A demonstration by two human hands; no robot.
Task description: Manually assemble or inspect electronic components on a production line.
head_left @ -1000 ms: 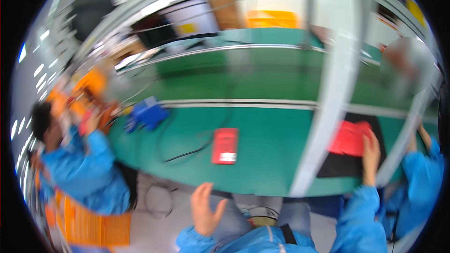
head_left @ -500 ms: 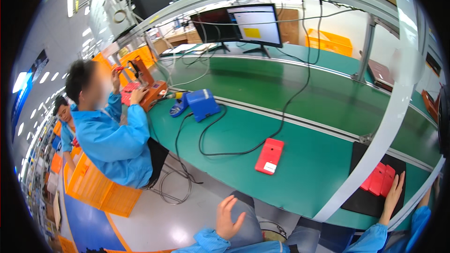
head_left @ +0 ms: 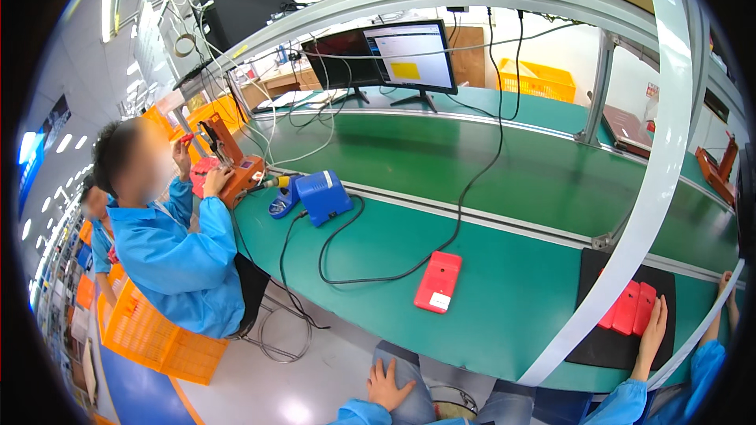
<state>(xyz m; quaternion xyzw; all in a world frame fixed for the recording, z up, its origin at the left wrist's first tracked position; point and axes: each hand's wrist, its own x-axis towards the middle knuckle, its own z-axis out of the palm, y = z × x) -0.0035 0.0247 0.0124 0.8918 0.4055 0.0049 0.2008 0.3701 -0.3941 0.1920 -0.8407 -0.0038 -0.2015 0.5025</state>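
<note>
My left hand (head_left: 387, 386) rests on my left thigh with its fingers spread, holding nothing. At the right, my right hand (head_left: 653, 330) lies along the edge of several red phone-shaped cases (head_left: 627, 307), its fingers stretched out and touching the outermost one. Those cases sit side by side on a black mat (head_left: 583, 352), partly hidden by a pale upright strip. A single red phone-shaped case (head_left: 441, 275) with a white label and a small dark hole lies apart on the green bench.
The green bench (head_left: 504, 323) carries a blue soldering-station-like box (head_left: 324, 197) with a black cable. A white curved strip (head_left: 660, 181) rises between me and the mat. A co-worker (head_left: 177, 252) sits left at an orange fixture (head_left: 240, 173); another person's blue sleeve (head_left: 705, 366) shows far right.
My left hand has dropped from a raised position onto my thigh. My right hand stays beside the red cases. The whole view has shifted slightly.
</note>
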